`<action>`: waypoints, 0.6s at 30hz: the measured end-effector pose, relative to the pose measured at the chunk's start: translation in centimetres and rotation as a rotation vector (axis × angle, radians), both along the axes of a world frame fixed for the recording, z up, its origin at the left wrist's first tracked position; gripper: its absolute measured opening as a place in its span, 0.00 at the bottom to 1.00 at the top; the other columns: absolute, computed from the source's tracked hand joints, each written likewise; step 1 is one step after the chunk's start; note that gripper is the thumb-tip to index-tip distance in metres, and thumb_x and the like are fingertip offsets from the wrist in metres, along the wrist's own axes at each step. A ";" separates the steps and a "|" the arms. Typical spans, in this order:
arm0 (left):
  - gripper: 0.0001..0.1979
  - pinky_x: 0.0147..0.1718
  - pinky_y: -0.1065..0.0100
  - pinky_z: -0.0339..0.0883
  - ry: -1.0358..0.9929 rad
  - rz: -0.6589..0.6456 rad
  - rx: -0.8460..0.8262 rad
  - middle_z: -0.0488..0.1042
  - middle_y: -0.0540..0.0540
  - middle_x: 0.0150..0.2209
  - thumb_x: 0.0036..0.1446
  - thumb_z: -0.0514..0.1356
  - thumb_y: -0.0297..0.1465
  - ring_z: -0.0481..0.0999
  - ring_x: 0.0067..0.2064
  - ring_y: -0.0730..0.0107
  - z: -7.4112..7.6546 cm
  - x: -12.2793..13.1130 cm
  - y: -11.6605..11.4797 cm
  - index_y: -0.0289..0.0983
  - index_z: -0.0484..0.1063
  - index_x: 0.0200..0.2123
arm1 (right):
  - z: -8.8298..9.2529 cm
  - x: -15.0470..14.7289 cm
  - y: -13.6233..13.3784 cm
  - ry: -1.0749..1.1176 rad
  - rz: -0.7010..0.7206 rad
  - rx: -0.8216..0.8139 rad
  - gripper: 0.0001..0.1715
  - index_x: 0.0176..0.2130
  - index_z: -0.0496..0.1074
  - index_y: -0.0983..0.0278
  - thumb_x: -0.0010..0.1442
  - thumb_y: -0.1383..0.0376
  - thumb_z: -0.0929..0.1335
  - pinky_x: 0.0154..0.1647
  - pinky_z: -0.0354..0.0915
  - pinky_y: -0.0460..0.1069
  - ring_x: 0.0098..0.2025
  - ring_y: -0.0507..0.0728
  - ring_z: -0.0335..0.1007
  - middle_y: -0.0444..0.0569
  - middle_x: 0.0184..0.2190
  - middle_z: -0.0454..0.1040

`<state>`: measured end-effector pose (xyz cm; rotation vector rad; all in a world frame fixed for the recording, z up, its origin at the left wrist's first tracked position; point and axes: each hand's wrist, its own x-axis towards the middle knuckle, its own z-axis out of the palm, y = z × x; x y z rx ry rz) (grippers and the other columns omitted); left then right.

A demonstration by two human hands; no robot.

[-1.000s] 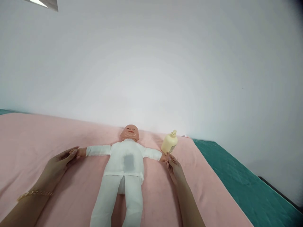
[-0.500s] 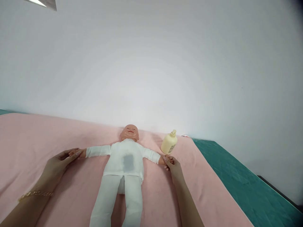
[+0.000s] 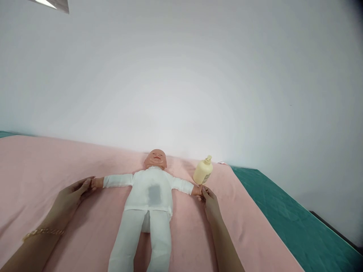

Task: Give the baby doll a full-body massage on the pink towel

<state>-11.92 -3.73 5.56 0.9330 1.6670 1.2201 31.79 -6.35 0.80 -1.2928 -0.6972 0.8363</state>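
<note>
A baby doll (image 3: 150, 196) in white clothes lies on its back on a pink blanket (image 3: 42, 166), arms spread out to both sides. My left hand (image 3: 69, 198) holds the doll's small hand at the left, fingers closed round it. My right hand (image 3: 210, 202) pinches the doll's other hand at the right. A gold bracelet sits on my left wrist. A cream lotion bottle (image 3: 203, 171) stands just beyond my right hand, close to the fingers but apart from them.
The pink blanket covers a teal mattress (image 3: 286, 223) that shows along the right side and at the far left. A plain white wall (image 3: 181, 83) rises directly behind the doll's head. A small pink object lies by the wall behind the bottle.
Both hands stay on the doll's hands. The doll's arms were drawn slightly down and inward half a second ago and are back out now; my right hand has shifted a little.
</note>
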 end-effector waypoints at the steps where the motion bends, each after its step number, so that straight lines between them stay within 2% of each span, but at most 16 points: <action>1: 0.25 0.53 0.62 0.66 0.004 -0.013 0.000 0.75 0.41 0.52 0.55 0.59 0.41 0.73 0.53 0.57 -0.2 -0.1 0.1 0.34 0.72 0.52 | -0.1 0.0 0.1 0.023 -0.003 0.009 0.27 0.36 0.76 0.64 0.40 0.51 0.76 0.27 0.69 0.47 0.27 0.55 0.73 0.49 0.32 0.78; 5: 0.27 0.56 0.60 0.63 0.044 -0.070 0.005 0.72 0.41 0.55 0.56 0.57 0.43 0.71 0.55 0.56 -1.1 -0.9 0.6 0.35 0.69 0.56 | -0.3 0.0 0.4 0.075 0.000 0.045 0.31 0.39 0.75 0.64 0.36 0.52 0.78 0.33 0.72 0.49 0.37 0.60 0.76 0.51 0.37 0.78; 8: 0.30 0.55 0.60 0.63 0.102 -0.093 0.000 0.73 0.42 0.54 0.54 0.59 0.46 0.72 0.54 0.54 -1.5 -1.2 0.8 0.36 0.69 0.56 | -0.1 -0.1 0.3 0.072 0.004 0.051 0.32 0.39 0.76 0.64 0.35 0.52 0.79 0.34 0.73 0.50 0.40 0.61 0.76 0.52 0.39 0.78; 13: 0.30 0.44 0.66 0.70 0.153 -0.095 0.026 0.77 0.42 0.49 0.50 0.62 0.48 0.75 0.49 0.55 -1.3 -1.0 0.5 0.36 0.72 0.52 | 0.5 -0.4 -0.1 0.009 0.022 0.018 0.31 0.38 0.77 0.66 0.36 0.52 0.79 0.29 0.71 0.46 0.36 0.58 0.75 0.51 0.35 0.78; 18: 0.28 0.38 0.72 0.69 0.092 -0.097 0.009 0.77 0.44 0.48 0.49 0.64 0.47 0.75 0.49 0.59 -1.2 -0.9 0.4 0.37 0.73 0.49 | 0.9 -0.4 -0.5 -0.084 0.041 -0.037 0.27 0.35 0.75 0.67 0.38 0.53 0.79 0.23 0.67 0.46 0.26 0.55 0.71 0.48 0.27 0.76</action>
